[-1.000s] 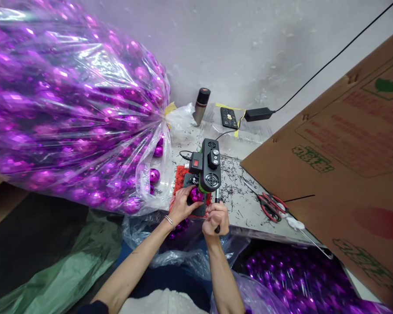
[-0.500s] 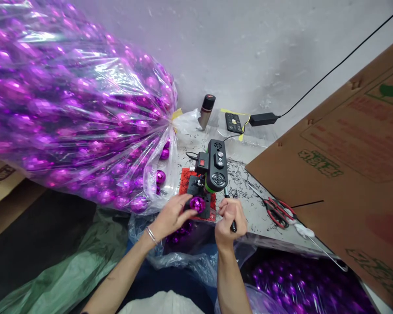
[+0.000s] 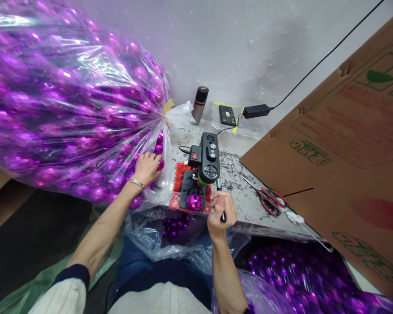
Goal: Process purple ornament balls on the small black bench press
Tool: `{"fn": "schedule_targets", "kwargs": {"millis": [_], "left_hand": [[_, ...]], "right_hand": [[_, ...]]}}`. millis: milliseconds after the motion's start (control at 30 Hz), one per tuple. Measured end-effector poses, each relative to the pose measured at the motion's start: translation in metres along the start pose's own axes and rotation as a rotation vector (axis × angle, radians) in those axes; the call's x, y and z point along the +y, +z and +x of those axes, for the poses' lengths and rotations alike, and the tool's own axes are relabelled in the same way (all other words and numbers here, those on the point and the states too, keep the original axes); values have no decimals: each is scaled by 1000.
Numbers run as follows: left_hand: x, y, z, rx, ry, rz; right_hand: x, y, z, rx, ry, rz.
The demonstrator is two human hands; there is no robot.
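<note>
My right hand is wrapped round the black handle of a small black bench press machine with a red switch. A shiny faceted purple ball sits at the front of the machine's black base plate, with no hand on it. At the mouth of the big clear bag, my left hand has its fingers curled against another purple ball; the thumb is hidden. More purple balls fill the clear plastic bag.
Red-handled scissors lie right of the machine, beside a large cardboard box. Behind stand a flask, a dark phone-like slab and a power adapter. Dark shreds litter the table. Purple balls lie in plastic below its edge.
My left hand has moved left from the ball on the base plate to a ball at the bag's mouth. The plate's ball stays there. My right hand keeps hold of the handle.
</note>
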State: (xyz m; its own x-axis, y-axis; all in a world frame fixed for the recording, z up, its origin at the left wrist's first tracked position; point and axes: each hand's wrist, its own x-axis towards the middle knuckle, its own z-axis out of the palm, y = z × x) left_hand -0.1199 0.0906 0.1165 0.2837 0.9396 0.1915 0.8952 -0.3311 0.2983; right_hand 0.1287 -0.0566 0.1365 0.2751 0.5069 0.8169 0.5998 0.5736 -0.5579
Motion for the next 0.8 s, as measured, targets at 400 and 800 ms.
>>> {"fn": "schedule_targets", "kwargs": {"millis": [400, 800], "left_hand": [[93, 37, -84, 317, -483, -1569], [105, 65, -88, 191, -571, -1667]], "right_hand": [[-3, -1, 2, -15, -16, 10], [-5, -2, 4, -28, -17, -6]]}}
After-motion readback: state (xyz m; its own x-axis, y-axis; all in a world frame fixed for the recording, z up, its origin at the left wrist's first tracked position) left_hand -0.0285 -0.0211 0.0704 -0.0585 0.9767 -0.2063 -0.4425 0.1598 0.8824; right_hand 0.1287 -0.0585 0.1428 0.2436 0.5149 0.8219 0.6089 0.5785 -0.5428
